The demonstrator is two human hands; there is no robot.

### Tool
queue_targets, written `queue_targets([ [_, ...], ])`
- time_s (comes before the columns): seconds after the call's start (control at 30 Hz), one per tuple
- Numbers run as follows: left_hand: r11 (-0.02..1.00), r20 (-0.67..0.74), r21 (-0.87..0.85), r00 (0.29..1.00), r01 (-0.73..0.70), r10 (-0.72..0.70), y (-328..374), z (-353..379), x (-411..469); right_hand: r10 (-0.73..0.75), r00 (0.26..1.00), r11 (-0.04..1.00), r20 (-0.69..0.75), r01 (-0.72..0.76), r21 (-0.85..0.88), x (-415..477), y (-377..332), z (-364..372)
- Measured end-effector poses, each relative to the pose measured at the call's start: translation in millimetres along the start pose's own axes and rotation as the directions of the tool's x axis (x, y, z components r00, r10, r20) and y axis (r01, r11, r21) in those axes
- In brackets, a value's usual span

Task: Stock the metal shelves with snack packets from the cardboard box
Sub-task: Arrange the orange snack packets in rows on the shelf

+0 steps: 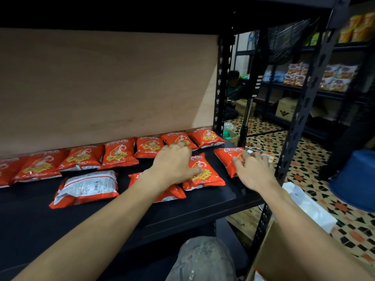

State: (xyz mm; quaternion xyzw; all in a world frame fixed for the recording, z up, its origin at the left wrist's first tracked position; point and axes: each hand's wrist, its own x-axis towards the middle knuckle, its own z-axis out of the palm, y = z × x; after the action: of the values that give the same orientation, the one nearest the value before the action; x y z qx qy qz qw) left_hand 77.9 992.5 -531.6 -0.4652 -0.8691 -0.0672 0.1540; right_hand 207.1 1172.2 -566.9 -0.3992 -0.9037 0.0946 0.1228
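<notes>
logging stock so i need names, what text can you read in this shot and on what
Red snack packets: brand script, roughly "Alengka", blurred, not certain.
Face-down packet: barcode and small print, too small to read.
Cardboard under the shelf: printed letters, too blurred to read.

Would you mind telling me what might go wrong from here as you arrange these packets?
1. The right-end packet, pinched by the right hand, lies close to the end of the shelf and might slide off.
2. The middle packet under the left hand overlaps the lower packet, so either may shift.
3. The face-down packet shows its white back, so the row could end up uneven.
</notes>
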Motion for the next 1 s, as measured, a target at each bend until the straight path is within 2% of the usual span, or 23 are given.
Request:
queue_targets([
  [0.27,0.995,-0.047,-0.074,0.996,0.066,-0.069,-0.7,13.4,5.3,-0.045,0.999,0.999,-0.006,0.045,0.014,6.3,-6.3,-1.7],
  [0.67,0.997,0.004,0.035,0.998,0.066,-0.066,-3.0,17.1,23.0,-0.097,0.995,0.995,0.013,0.097,-0.003,32.8,-22.8,7.3],
  [1.0,0.995,-0.016,0.030,0.996,0.093,-0.093,-7.2,24.6,33.8,-0.117,0.993,0.990,-0.020,0.118,0.070,43.2,-26.5,9.6],
])
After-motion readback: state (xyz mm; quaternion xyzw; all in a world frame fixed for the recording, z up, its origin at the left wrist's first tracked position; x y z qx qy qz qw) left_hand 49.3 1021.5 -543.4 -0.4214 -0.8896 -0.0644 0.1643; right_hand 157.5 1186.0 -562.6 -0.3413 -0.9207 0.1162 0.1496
